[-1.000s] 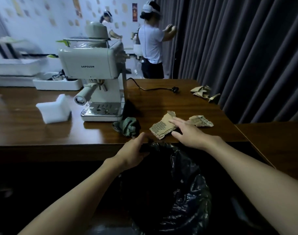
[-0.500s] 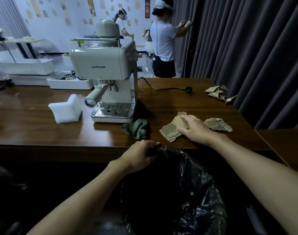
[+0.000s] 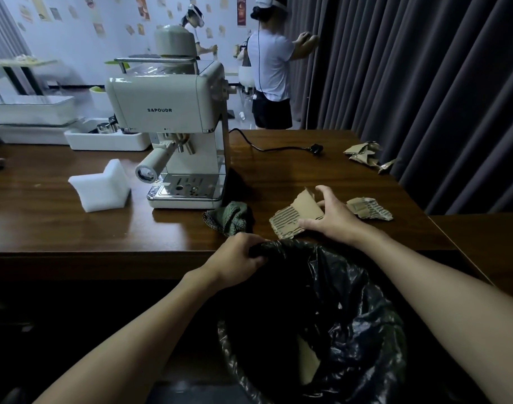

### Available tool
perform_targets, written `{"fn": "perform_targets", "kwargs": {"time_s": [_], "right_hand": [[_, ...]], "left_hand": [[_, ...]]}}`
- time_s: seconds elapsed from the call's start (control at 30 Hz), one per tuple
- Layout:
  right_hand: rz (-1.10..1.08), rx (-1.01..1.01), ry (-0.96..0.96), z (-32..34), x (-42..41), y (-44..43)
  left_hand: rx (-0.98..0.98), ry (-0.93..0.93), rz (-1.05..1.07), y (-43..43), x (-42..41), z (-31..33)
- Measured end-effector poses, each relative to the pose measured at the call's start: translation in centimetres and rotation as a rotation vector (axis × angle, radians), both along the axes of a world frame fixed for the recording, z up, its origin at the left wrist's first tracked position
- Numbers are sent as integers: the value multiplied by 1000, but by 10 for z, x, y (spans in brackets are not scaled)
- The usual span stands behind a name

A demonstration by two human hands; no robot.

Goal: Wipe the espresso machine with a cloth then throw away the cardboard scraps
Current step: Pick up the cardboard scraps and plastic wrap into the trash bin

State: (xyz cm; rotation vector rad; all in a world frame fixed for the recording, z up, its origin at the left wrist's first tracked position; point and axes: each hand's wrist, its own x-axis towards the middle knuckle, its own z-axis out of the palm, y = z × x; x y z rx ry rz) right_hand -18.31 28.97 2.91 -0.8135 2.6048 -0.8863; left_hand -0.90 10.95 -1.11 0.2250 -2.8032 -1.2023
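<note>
Head view. The right hand (image 3: 332, 218) rests on the larger cardboard scrap (image 3: 293, 218), which lies flat on the table (image 3: 74, 228) near its front edge. The fingers are spread and arched over the card. The thumb is laid along its near part and the forefinger is raised above its far edge. The hand is not closed round the scrap.

The left hand (image 3: 240, 256) is curled tight on the rim of the black bin bag (image 3: 351, 301) and holds the mouth open just below the table edge. One piece of cardboard (image 3: 307, 365) is already inside.

Governing relation: the scrap lies under the right palm and to its left. Its long axis runs from near-left to far-right. The bag mouth sits directly on the near side of it, below the edge. In my judgement the coming move is a short draw toward the body and over the edge, and the right hand is the only free one.

A second scrap (image 3: 369, 208) lies just to the right of the right hand. A crumpled pile (image 3: 363, 153) lies well apart at the far right, by the curtain (image 3: 424, 83). Both fall to the right hand.

The green cloth (image 3: 229, 218) lies bunched just beside the base of the espresso machine (image 3: 167, 112), with no hand on it. I judge the wiping done and the disposal partly done.
</note>
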Motion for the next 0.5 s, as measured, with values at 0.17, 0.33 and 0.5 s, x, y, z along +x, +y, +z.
{"fn": "perform_targets", "kwargs": {"time_s": [0.17,0.33,0.5], "right_hand": [[-42,-235,5,2,6,8],[-108,-416,50,21,5,26],[11,-353,-101,45,5,64]], "left_hand": [[106,-24,10,1,-3,-1],[41,-29,-30,8,-9,3],[-33,-13,-83,25,-25,14]]}}
